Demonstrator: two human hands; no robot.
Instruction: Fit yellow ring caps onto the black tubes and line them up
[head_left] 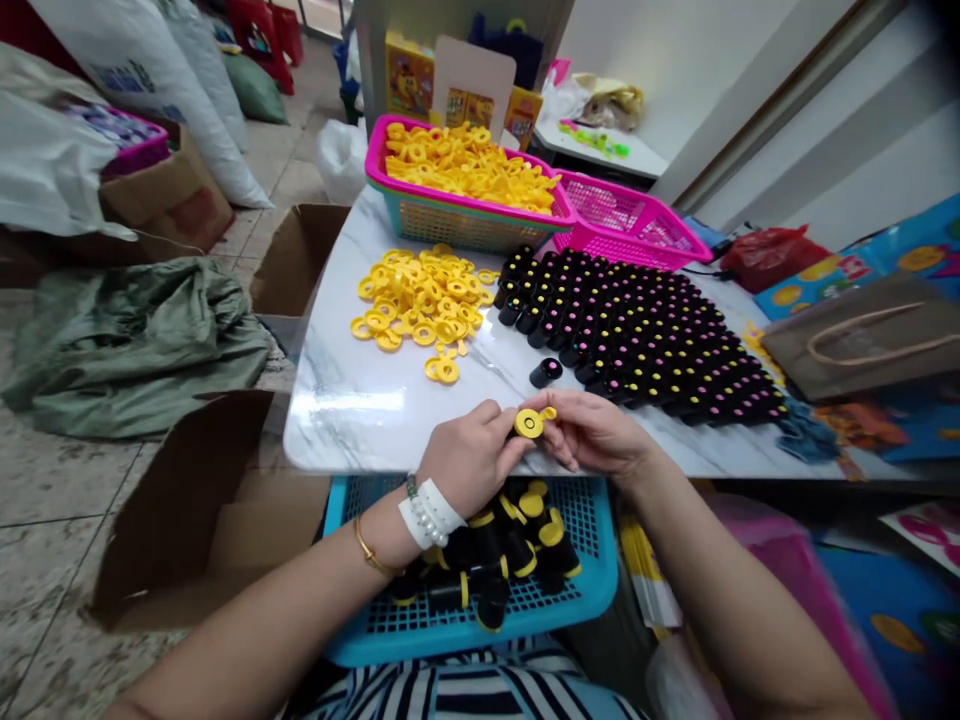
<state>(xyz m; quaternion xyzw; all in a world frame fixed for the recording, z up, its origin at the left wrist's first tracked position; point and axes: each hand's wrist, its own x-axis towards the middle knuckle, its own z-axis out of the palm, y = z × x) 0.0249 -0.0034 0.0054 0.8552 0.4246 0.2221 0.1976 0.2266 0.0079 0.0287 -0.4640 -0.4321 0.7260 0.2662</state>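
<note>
Both forearms reach in from the lower corners and the hands meet over the near edge of the table (390,435), wrists bent inward. The left hand (469,450) has its thumb and fingers closed on one yellow cap (529,424), held face up between the hands. The right hand (596,432) curls its fingers narrowly beside the cap's small tab (550,412); whether they pinch it I cannot tell. One black cylinder (546,372) stands alone just in front of a packed block of black cylinders (637,330), too many to count surely. Left of these lies one heap of yellow rings (424,295), overlapping beyond count. Two pink baskets (471,205) (630,215) stand behind, the left one full of yellow pieces (465,165). One blue basket (592,590) below the table's edge holds well over ten yellow-ended black cylinders (491,595).
</note>
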